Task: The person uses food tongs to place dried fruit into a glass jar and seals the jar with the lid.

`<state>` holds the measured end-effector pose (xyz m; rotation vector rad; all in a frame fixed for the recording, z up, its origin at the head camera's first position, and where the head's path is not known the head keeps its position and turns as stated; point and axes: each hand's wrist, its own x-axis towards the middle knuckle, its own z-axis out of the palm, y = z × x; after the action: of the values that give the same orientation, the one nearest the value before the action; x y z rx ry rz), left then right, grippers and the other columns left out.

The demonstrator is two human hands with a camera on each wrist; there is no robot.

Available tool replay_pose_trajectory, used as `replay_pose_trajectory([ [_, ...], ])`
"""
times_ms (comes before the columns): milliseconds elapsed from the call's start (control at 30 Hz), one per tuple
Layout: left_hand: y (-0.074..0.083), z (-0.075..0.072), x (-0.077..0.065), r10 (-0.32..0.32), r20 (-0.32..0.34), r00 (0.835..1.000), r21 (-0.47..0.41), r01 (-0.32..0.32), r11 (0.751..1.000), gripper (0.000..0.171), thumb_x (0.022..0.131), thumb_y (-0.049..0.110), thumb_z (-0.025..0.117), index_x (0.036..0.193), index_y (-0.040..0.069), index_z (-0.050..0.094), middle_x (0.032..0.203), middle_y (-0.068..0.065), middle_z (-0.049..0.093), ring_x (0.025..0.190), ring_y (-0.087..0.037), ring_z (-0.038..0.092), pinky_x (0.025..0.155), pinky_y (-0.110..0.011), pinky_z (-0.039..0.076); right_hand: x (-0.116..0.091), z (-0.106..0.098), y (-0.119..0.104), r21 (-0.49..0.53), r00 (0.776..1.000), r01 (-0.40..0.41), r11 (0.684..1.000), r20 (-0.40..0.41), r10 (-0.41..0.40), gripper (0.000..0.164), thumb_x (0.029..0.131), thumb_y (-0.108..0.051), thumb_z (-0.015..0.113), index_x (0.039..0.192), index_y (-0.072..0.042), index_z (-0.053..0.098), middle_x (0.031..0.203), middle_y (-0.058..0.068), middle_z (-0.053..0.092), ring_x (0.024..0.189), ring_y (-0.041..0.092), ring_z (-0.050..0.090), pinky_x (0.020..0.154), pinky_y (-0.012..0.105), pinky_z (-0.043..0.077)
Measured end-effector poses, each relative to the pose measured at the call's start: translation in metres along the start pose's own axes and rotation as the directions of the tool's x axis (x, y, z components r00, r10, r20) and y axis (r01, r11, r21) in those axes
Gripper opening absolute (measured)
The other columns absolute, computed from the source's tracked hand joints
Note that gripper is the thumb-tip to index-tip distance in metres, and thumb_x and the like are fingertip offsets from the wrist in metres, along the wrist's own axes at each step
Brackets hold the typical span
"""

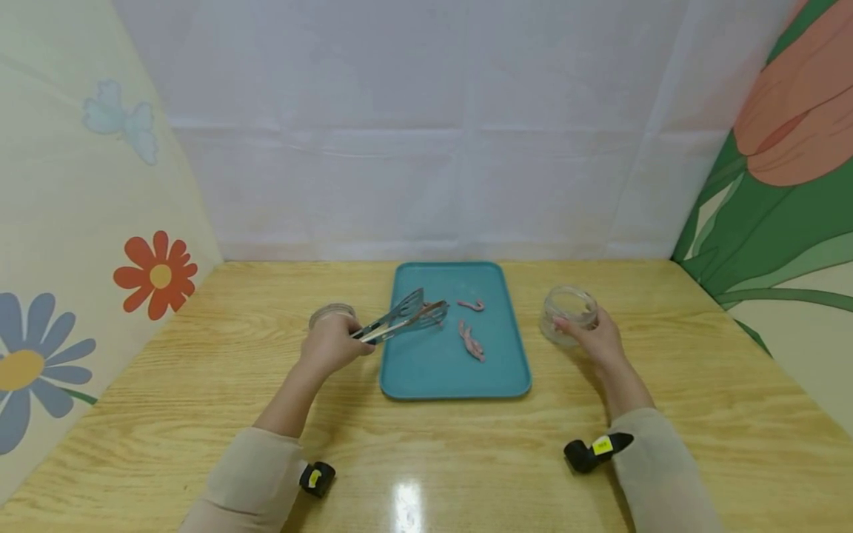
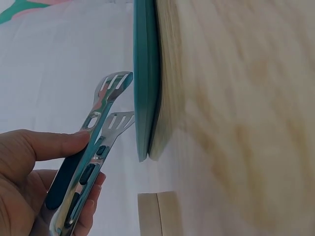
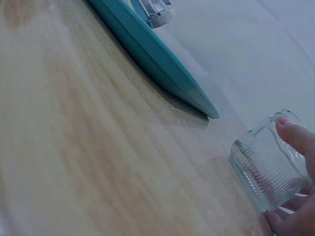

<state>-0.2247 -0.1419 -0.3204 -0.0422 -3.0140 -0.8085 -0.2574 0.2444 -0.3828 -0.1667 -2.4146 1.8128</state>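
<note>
My left hand [image 1: 328, 345] grips metal tongs [image 2: 74, 173] with slotted heads and dark handle inlays. Over the left half of the blue tray [image 1: 429, 377], the heads stand apart. A bit of pink shows beside them; whether they pinch it I cannot tell. On the tray lie a short, curved pink strip [image 1: 472, 306] and a longer pink clump [image 1: 472, 342], both soft-looking. To the tray's right, my right hand [image 1: 602, 339] holds a clear ribbed glass jar [image 3: 268, 164], thumb at the rim and fingers around the far side. Something faintly pinkish shows through its wall.
Another clear round glass piece [image 1: 332, 309] stands just behind my left hand, partly hidden by it. The wooden table [image 1: 413, 444] runs back to a white cloth backdrop [image 1: 426, 178]. Flower-printed panels [image 1: 87, 222] border both sides.
</note>
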Motion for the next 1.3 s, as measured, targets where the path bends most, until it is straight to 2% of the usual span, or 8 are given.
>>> replay_pose_trajectory([
  [433, -0.002, -0.0007, -0.0014, 0.019, 0.009, 1.0, -0.008, -0.019, 1.0, 0.014, 0.068, 0.02, 0.071, 0.072, 0.009, 0.064, 0.063, 0.001, 0.051, 0.058, -0.016, 0.044, 0.047, -0.029, 0.032, -0.0004, -0.0007, -0.0006, 0.013, 1.0, -0.007, 1.0, 0.006, 0.007, 0.088, 0.074, -0.034, 0.067, 0.136, 0.001, 0.014, 0.131, 0.024, 0.027, 0.117, 0.034, 0.027, 0.093, 0.043, 0.024],
  [667, -0.0028, 0.0007, -0.0009, -0.002, 0.001, 1.0, 0.004, 0.002, 1.0, 0.014, 0.068, 0.021, 0.072, 0.071, 0.01, 0.062, 0.062, 0.001, 0.05, 0.057, -0.016, 0.043, 0.046, -0.029, 0.032, -0.0009, -0.001, -0.0008, 0.016, 1.0, -0.012, 1.0, 0.007, 0.012, 0.089, 0.074, -0.035, 0.066, 0.136, 0.001, 0.014, 0.131, 0.024, 0.027, 0.117, 0.034, 0.027, 0.094, 0.042, 0.024],
  [1300, -0.0031, 0.0005, 0.0021, -0.053, -0.016, 0.998, 0.003, 0.053, 0.999, 0.022, 0.069, 0.021, 0.071, 0.086, 0.008, 0.066, 0.072, -0.001, 0.055, 0.062, -0.019, 0.046, 0.047, -0.031, 0.035, 0.0005, -0.0005, -0.0003, 0.004, 1.0, -0.023, 1.0, 0.012, 0.023, 0.09, 0.074, -0.034, 0.066, 0.137, 0.001, 0.012, 0.133, 0.024, 0.024, 0.118, 0.034, 0.026, 0.094, 0.042, 0.023],
])
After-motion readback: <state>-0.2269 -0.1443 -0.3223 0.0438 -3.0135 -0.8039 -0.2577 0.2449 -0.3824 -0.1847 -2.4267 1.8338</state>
